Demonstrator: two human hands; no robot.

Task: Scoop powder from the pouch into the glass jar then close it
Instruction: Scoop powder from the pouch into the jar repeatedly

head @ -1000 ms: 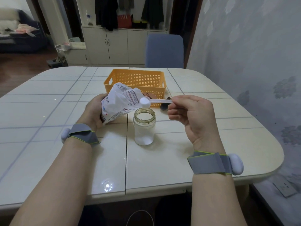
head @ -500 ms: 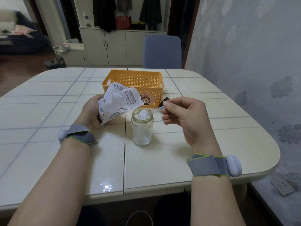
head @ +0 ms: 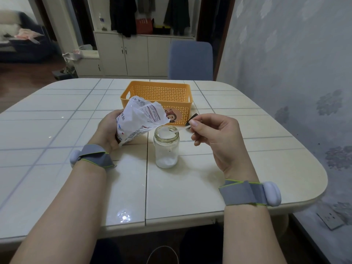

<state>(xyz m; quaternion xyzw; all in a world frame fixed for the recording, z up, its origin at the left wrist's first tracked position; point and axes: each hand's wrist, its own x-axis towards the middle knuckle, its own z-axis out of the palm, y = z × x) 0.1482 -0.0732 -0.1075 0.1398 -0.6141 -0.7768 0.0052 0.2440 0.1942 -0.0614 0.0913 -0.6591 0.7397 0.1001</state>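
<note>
At the centre of the frame the glass jar (head: 166, 147) stands upright on the tiled table (head: 190, 187), lid off, with a little white powder at its bottom. The right hand (head: 215, 138) pinches the handle of a small white scoop (head: 172, 132) between thumb and fingertips; its bowl sits in the jar's mouth, seemingly so the powder drops inside and not on the table. Just left of the jar, the left hand (head: 108, 130) is closed around the pouch (head: 139, 119), holding it tilted with its open top leaning toward the jar, probably to keep each trip short. A dark piece (head: 192, 119), perhaps the lid, shows behind the right thumb; I cannot tell. The orange basket (head: 158, 96) stands close behind, limiting room there, while the table toward the lower frame is open.
</note>
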